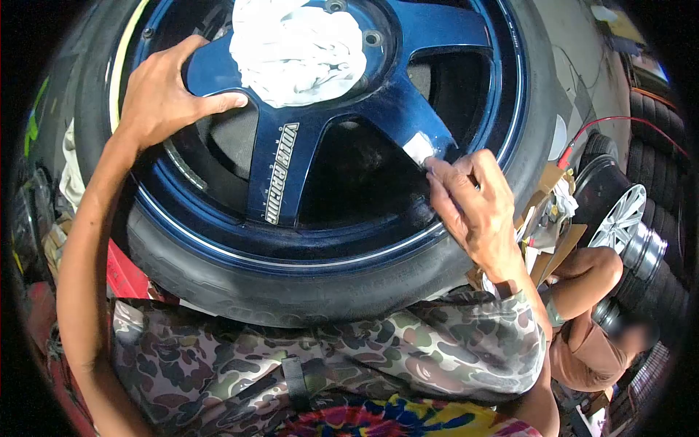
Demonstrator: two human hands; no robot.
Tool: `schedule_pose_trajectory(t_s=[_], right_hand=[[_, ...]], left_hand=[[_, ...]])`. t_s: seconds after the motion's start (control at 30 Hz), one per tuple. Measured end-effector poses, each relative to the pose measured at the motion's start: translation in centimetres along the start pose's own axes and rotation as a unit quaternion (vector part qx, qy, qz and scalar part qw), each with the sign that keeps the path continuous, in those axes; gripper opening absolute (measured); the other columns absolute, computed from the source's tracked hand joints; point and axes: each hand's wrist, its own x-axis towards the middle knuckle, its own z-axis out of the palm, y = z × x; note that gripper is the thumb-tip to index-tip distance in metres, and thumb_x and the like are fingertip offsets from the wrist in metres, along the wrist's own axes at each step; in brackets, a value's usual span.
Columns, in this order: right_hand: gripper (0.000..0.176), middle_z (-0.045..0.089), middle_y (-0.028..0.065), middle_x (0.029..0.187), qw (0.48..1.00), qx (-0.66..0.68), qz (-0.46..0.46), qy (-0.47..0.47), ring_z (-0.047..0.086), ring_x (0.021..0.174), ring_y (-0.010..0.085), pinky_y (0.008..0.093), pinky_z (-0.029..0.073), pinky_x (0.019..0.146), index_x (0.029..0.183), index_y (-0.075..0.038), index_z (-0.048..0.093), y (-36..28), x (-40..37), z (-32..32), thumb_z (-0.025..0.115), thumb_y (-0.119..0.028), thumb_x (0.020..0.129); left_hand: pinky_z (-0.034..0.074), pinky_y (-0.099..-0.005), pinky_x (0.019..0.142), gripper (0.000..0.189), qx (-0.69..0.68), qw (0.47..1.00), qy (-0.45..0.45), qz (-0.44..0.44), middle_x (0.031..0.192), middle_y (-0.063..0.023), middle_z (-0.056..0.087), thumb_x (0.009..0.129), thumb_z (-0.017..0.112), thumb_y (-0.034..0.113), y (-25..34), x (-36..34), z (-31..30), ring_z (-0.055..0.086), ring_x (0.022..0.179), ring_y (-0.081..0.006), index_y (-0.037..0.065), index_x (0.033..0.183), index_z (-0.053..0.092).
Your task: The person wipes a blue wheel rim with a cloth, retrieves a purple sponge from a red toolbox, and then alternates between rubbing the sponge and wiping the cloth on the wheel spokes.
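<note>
A blue multi-spoke wheel (408, 109) with a black tire (306, 298) around it lies face up in front of me. My left hand (164, 91) is closed around the left spoke, its thumb lying along the spoke's lower edge. Between the fingertips of my right hand (473, 204) is a small white piece (419, 148), cloth or paper, pressed against the lower right spoke near the rim. White lettering (282, 173) runs along the spoke closest to my body. A crumpled white cloth (302, 58) rests over the hub.
Another person (590, 342) sits low at the right. Stacked tires (659, 204) and a silver wheel (619, 222) stand behind that person. A red cable (619, 120) crosses the floor area at right. Cardboard (561, 251) and something red (127, 273) flank the tire.
</note>
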Motion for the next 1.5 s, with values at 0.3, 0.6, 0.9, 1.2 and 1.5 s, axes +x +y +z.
schedule_pose_trajectory(t_s=[0.3, 0.6, 0.9, 1.2, 1.5], right_hand=[[0.035, 0.05, 0.0106, 0.088, 1.0, 0.002, 0.02, -0.005, 0.056, 0.081, 0.0291, 0.0412, 0.049, 0.072, 0.117, -0.002, 0.073, 0.1, 0.2, -0.2, 0.081, -0.003, 0.083], [0.034, 0.051, 0.0095, 0.088, 0.999, -0.01, 0.034, 0.01, 0.059, 0.082, 0.0283, 0.0408, 0.051, 0.072, 0.116, -0.003, 0.075, 0.4, 0.3, -0.2, 0.081, -0.002, 0.082], [0.029, 0.053, 0.0091, 0.086, 1.0, 0.01, 0.004, -0.012, 0.059, 0.075, 0.0242, 0.0374, 0.05, 0.067, 0.116, -0.005, 0.078, 0.1, 0.1, -0.3, 0.079, -0.001, 0.087], [0.035, 0.051, 0.0093, 0.089, 0.999, 0.029, 0.0, -0.02, 0.058, 0.081, 0.0276, 0.0412, 0.05, 0.07, 0.116, -0.005, 0.075, -0.1, -0.1, -0.2, 0.08, -0.003, 0.081], [0.037, 0.049, 0.0086, 0.089, 0.999, 0.009, -0.026, -0.028, 0.057, 0.081, 0.0268, 0.0392, 0.049, 0.068, 0.117, -0.005, 0.075, 0.5, 0.0, -0.2, 0.081, -0.003, 0.081]], left_hand=[[0.058, -0.0432, 0.097, 0.095, 0.019, 0.998, 0.042, 0.044, 0.108, -0.0219, 0.077, 0.066, 0.093, 0.066, -0.7, 0.0, 0.8, 0.077, 0.099, -0.0362, 0.001, 0.131, 0.069], [0.058, -0.0434, 0.096, 0.094, 0.049, 0.993, 0.08, 0.071, 0.108, -0.0224, 0.077, 0.067, 0.093, 0.066, -1.3, -0.1, 1.4, 0.076, 0.1, -0.0357, 0.001, 0.131, 0.069], [0.059, -0.0434, 0.091, 0.088, 0.014, 0.997, 0.053, 0.055, 0.104, -0.0215, 0.077, 0.067, 0.094, 0.063, -0.2, 0.2, 0.3, 0.077, 0.096, -0.0344, 0.001, 0.126, 0.071], [0.057, -0.0453, 0.098, 0.097, 0.022, 0.999, 0.04, 0.027, 0.112, -0.0225, 0.076, 0.065, 0.093, 0.068, -0.7, 0.0, 0.6, 0.074, 0.105, -0.0371, 0.002, 0.132, 0.069], [0.057, -0.0451, 0.098, 0.094, 0.039, 0.997, 0.052, 0.046, 0.11, -0.0206, 0.077, 0.066, 0.093, 0.067, -0.9, -0.1, 0.7, 0.075, 0.103, -0.0356, 0.004, 0.132, 0.069]])
